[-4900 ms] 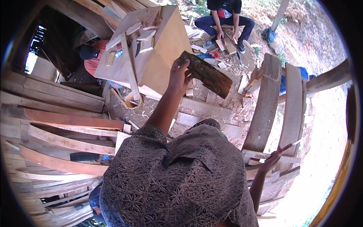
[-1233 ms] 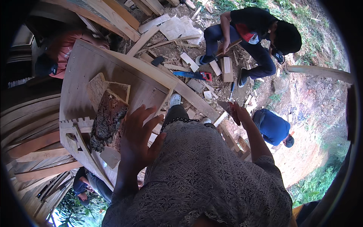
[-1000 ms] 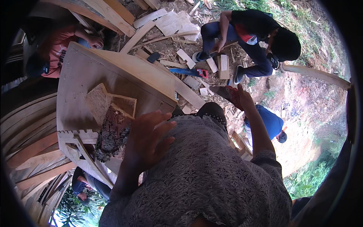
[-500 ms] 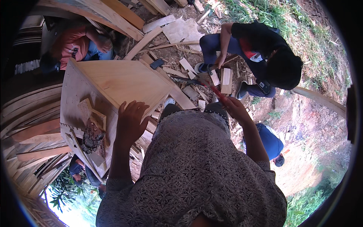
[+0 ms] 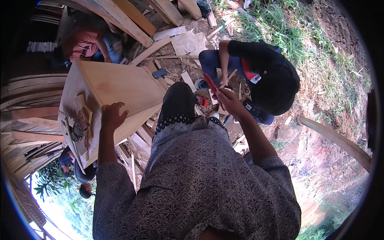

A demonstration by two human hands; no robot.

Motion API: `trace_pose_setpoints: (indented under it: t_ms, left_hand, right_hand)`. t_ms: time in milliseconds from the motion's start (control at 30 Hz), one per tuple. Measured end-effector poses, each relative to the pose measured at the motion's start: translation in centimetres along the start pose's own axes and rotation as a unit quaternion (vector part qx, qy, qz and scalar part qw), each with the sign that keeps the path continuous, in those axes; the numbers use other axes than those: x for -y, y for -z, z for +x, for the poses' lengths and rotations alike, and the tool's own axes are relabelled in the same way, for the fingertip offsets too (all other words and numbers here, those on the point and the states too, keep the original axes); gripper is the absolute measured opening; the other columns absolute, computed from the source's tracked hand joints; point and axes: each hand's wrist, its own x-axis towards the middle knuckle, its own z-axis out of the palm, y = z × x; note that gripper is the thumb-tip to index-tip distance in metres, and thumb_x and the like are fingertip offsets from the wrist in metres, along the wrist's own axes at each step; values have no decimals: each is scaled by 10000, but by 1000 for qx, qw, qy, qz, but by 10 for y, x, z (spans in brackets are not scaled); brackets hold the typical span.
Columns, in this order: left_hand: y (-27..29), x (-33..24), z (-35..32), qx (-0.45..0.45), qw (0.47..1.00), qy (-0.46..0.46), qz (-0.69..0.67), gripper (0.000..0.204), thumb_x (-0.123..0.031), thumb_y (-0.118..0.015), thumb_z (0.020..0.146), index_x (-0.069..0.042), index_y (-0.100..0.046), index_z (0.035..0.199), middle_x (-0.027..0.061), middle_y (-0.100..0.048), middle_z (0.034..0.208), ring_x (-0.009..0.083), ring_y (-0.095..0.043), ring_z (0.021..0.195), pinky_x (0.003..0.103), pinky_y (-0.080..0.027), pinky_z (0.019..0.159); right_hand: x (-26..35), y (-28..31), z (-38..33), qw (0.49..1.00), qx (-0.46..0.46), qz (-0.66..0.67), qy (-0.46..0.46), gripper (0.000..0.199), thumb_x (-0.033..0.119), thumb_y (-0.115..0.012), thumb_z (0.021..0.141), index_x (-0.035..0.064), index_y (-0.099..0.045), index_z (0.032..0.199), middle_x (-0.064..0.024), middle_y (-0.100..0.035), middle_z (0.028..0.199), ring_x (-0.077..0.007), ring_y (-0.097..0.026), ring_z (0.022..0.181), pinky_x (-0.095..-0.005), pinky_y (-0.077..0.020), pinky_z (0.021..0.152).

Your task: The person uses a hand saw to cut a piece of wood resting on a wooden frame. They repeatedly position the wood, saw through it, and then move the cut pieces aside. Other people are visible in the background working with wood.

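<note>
A tall pale wooden box (image 5: 120,86) stands in front of me at the left, with small wooden pieces and a dark patch on its left face. My left hand (image 5: 112,116) grips the box's near edge, fingers curled over it. My right hand (image 5: 227,102) is raised at centre right and holds a short red pencil-like stick (image 5: 209,83) pointing up and left. My patterned grey shirt fills the lower middle.
A person in a black top (image 5: 262,74) crouches just beyond my right hand among wood offcuts (image 5: 188,80). Another person in pink (image 5: 90,42) sits behind the box. Long planks (image 5: 132,18) lie at the top, stacked boards (image 5: 28,104) at left, a bent plank (image 5: 340,140) at right.
The box has turned so its broad plain side faces me. My left hand went from lying flat on the box to gripping its near edge. My right hand stayed raised with the red stick.
</note>
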Motion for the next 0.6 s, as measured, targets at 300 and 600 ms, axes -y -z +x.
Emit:
trace_pose_setpoints:
  t_ms: [300,600]
  left_hand:
    - [-35,-52,84,130,957,47,-255,298,-300,-609,967,-44,-716,1075,147,-746,980,307,-717,961,431,-539,866]
    - [-166,-20,286,187,915,52,-355,256,-310,-744,852,-57,-710,861,144,-718,838,309,-701,819,429,-544,762]
  right_hand:
    - [35,22,83,996,-53,70,17,394,338,-480,1091,4,-644,1221,-60,-655,1010,-143,-616,959,-302,-477,878]
    - [78,47,286,984,-166,36,-52,399,394,-427,1098,96,-621,918,52,-523,694,-64,-424,502,-242,-324,475]
